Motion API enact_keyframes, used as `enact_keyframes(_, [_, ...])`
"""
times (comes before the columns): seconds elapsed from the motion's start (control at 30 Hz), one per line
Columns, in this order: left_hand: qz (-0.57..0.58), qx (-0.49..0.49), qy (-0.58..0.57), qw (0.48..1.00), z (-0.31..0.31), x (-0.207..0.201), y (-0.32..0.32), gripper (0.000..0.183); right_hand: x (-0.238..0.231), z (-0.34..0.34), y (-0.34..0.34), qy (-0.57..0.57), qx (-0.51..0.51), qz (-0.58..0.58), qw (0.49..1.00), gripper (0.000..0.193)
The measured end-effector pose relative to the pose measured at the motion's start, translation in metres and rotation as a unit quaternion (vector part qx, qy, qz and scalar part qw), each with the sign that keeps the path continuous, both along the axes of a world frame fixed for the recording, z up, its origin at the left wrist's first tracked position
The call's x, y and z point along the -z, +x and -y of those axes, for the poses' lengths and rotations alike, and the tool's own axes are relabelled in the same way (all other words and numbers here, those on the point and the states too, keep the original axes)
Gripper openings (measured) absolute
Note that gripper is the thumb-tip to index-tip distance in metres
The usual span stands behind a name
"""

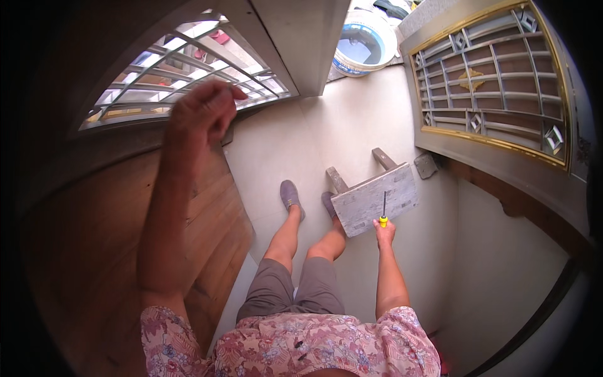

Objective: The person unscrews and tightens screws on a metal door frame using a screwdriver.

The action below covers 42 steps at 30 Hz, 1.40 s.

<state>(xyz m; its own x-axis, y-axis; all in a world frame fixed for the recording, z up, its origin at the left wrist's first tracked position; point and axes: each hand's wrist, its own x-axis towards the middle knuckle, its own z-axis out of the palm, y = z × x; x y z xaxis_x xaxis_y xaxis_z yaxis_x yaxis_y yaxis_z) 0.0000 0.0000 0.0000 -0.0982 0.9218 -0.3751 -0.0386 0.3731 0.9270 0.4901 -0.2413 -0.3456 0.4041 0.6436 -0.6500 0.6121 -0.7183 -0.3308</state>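
Note:
My right hand point(385, 234) is closed around the yellow handle of a screwdriver point(384, 218). The dark shaft points away from me, over the worn grey top of a small wooden stool point(361, 204). That stool stands tilted on the floor by my right foot, and two of its legs show on the far side. Raised high on the left, my left hand point(204, 112) is in front of a door's metal grille point(182, 60). Its fingers are curled, with one tip sticking out to the right; whatever it may hold is hidden.
A white and blue bucket of water point(363, 44) stands at the doorway. On the right is another door panel with a gold-framed grille point(493, 81). Brown wooden boards point(207, 251) lie at my left. A small grey block point(426, 166) sits beside the stool.

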Motion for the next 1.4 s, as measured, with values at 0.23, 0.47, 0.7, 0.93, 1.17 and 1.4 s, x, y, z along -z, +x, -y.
enact_keyframes(0.23, [0.133, -0.109, -0.126, 0.977, 0.108, 0.015, -0.046, 0.019, -0.061, -0.035, -0.077, 0.035, -0.090, -0.110, 0.989, 0.021])
enact_keyframes(0.47, [0.137, -0.144, -0.147, 0.969, 0.165, 0.012, -0.065, 0.018, -0.165, -0.103, -0.188, 0.045, -0.143, -0.163, 0.975, 0.022])
enact_keyframes(0.7, [0.182, -0.208, -0.144, 0.950, 0.182, 0.033, -0.061, 0.018, -0.251, -0.167, -0.265, 0.080, -0.383, -0.053, 0.919, 0.030])
enact_keyframes(0.93, [0.234, -0.242, -0.284, 0.898, 0.233, 0.097, -0.018, 0.015, -0.223, -0.208, -0.289, -0.060, -0.431, -0.134, 0.891, 0.028])
enact_keyframes(1.17, [0.299, -0.341, -0.291, 0.843, 0.268, 0.179, 0.048, 0.018, -0.134, -0.244, -0.310, -0.178, -0.555, -0.096, 0.807, 0.034])
enact_keyframes(1.4, [0.289, -0.370, -0.210, 0.857, 0.231, 0.296, 0.073, 0.014, -0.041, -0.282, -0.332, -0.224, -0.502, -0.167, 0.818, 0.021])
